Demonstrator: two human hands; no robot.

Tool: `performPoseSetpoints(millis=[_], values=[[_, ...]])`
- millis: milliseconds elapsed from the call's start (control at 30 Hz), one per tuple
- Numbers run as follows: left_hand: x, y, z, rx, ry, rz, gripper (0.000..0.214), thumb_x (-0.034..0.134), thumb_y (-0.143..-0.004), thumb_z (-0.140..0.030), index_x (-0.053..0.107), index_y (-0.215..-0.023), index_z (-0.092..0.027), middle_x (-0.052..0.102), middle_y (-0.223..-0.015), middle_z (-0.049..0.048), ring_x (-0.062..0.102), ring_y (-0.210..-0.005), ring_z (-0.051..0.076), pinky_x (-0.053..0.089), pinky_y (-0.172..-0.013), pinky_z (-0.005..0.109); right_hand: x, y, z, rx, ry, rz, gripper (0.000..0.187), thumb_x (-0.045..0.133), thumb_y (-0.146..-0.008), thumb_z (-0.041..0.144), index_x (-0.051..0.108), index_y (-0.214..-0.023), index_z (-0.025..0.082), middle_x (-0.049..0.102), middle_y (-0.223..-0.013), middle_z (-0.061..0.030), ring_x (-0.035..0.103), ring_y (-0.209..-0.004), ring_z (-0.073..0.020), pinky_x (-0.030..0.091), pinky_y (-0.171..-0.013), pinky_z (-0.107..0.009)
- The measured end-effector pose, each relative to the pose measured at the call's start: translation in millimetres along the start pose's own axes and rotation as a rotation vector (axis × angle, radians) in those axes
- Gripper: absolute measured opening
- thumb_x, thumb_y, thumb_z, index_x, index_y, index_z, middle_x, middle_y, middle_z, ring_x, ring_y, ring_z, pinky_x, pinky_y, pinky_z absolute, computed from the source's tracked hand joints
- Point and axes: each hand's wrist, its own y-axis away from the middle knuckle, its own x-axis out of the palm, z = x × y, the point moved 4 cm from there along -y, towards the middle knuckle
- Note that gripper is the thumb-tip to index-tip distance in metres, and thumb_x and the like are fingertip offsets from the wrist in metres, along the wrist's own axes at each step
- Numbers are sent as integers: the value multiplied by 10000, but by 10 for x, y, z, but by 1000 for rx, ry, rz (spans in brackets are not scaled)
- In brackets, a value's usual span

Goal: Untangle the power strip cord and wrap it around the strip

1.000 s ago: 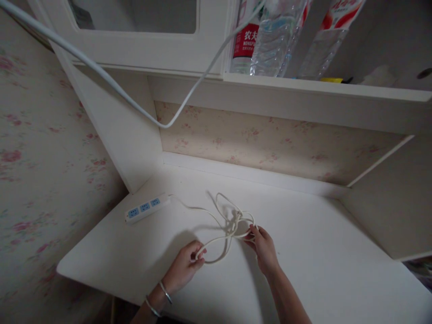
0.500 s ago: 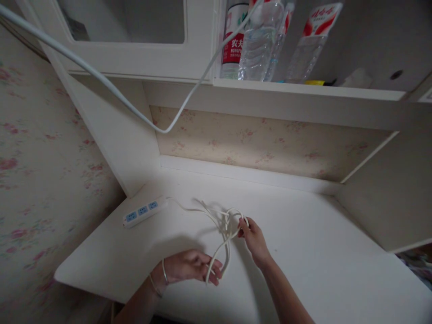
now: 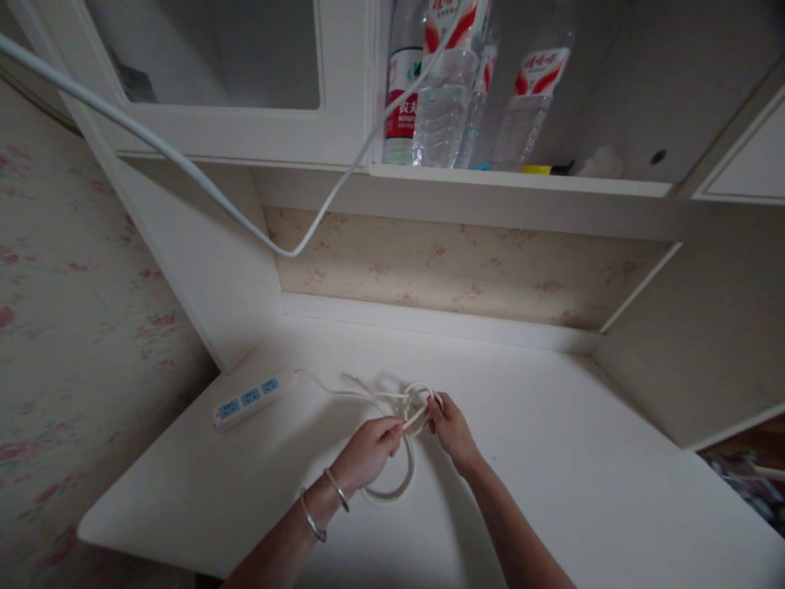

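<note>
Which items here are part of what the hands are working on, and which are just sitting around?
In hand:
left hand and right hand, both gripping the cream cord
power strip joined to that cord, on the desk

Lying about:
water bottles on the shelf
hanging white cable

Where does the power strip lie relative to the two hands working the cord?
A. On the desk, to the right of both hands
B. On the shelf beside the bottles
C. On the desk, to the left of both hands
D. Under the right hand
C: the power strip lies flat on the desk, left of the left hand and right hand, both gripping the cord.
</note>
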Motion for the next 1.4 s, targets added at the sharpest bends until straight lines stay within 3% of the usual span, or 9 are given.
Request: performPoseSetpoints(millis=[100, 367, 567, 667, 733, 867, 1033, 1233, 1400], values=[[-168, 137, -54, 109, -28, -15, 335, 443, -904, -401, 567, -722, -148, 470, -666, -12, 392, -619, 106, 271, -562, 232, -56, -84, -161, 94, -117, -77, 424, 526, -771, 620, 526, -784, 197, 506, -601, 40, 455, -505, -111, 367, -497, -229], [-479, 424, 29, 102, 346, -122, 299, 468, -924, -414, 559, -827, -146, 399, -679, -27, 272, -551, 76, 202, -518, 250, -117, -132, -296, 187, -122, -112, 469, 551, -712, 633, 606, -763, 169, 608, -623, -24, 567, -592, -167, 417, -553, -257], [-486, 451, -39, 217, 628, -274, 198, 543, -900, -353, 590, -869, -163, 442, -740, -6, 346, -625, 92, 280, -579, 250, -321, -46, -207, 135, 31, -332, 655, 550, -727, 624, 570, -1170, 142, 583, -1167, -146, 564, -1019, -260, 461, -785, -322], [-517, 453, -138, 267, 762, -319, 190, 564, -889, -341, 587, -822, -165, 421, -712, -12, 346, -629, 98, 300, -589, 251, -390, 193, -3, -19, 178, -418, 574, 533, -765, 598, 595, -1133, 162, 541, -1228, -144, 525, -1078, -263, 440, -867, -343], [-536, 470, -207, 285, 835, -340, 183, 574, -883, -336, 585, -807, -171, 408, -695, -16, 348, -630, 101, 312, -593, 249, -308, 405, 112, -59, 181, -313, 481, 516, -807, 568, 611, -1079, 182, 612, -1080, -106, 574, -932, -232, 458, -807, -332], [-539, 516, -303, 317, 988, -366, 134, 612, -858, -297, 570, -791, -188, 400, -699, -24, 361, -638, 99, 339, -603, 241, 58, 739, 167, 19, 50, 92, 486, 463, -869, 548, 539, -1219, 219, 624, -851, -35, 552, -637, -163, 445, -569, -274], [-553, 522, -264, 295, 1035, -439, 79, 627, -846, -250, 561, -845, -207, 432, -771, -24, 394, -669, 93, 368, -613, 229, 241, 765, 177, 8, 121, 195, 553, 439, -900, 516, 425, -1381, 244, 637, -853, -28, 577, -693, -164, 463, -650, -278], [-594, 498, -72, 223, 968, -548, 119, 654, -830, -284, 571, -836, -200, 496, -857, -19, 426, -703, 80, 390, -622, 205, 417, 820, 310, -203, 318, 384, 357, 430, -926, 449, 703, -1047, 253, 633, -893, -52, 592, -763, -174, 452, -690, -284], [-562, 387, 155, 132, 863, -628, 217, 670, -802, -362, 598, -934, -205, 528, -875, -19, 487, -700, 71, 418, -645, 209, 370, 734, 297, -251, 345, 292, 308, 416, -936, 361, 677, -1021, 220, 653, -971, -67, 610, -821, -186, 480, -745, -298]])
